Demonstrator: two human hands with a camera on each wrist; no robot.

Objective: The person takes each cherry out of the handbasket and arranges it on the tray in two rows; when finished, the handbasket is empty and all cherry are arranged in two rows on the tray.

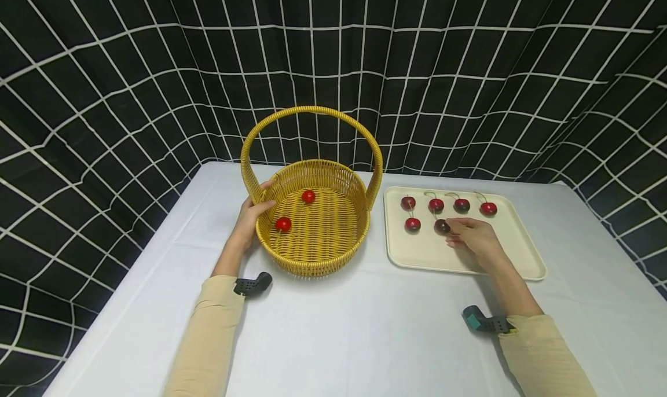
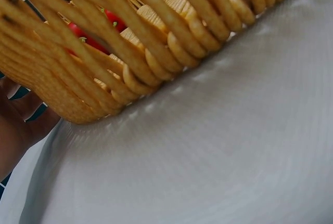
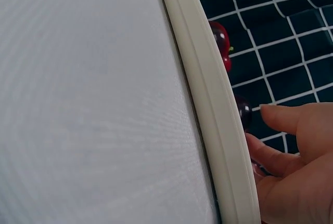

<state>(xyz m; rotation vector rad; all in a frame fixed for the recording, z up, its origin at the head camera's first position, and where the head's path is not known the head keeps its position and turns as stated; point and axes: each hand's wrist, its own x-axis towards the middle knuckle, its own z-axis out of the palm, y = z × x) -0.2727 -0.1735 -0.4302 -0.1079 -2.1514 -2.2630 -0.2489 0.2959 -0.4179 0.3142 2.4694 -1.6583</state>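
A yellow woven basket (image 1: 312,266) with a tall arched handle stands left of centre. My left hand (image 1: 246,220) grips its left side near the foot of the handle, thumb over the rim; in the left wrist view that hand (image 2: 15,125) shows beside the wickerwork. Two bright red cherries (image 1: 283,224) lie inside. My right hand (image 1: 474,238) reaches over a cream tray (image 1: 432,259), fingertips right at a dark cherry (image 1: 442,227). Seen from the right wrist, thumb and forefinger stand apart near that dark cherry (image 3: 243,112), partly hidden behind the tray's rim.
Several other red and dark cherries with stems lie on the tray, among them a front-left cherry (image 1: 412,224) and a far-right cherry (image 1: 488,209). A white cloth (image 1: 333,333) covers the table. Behind it hangs a black curtain (image 1: 417,96) with a white grid.
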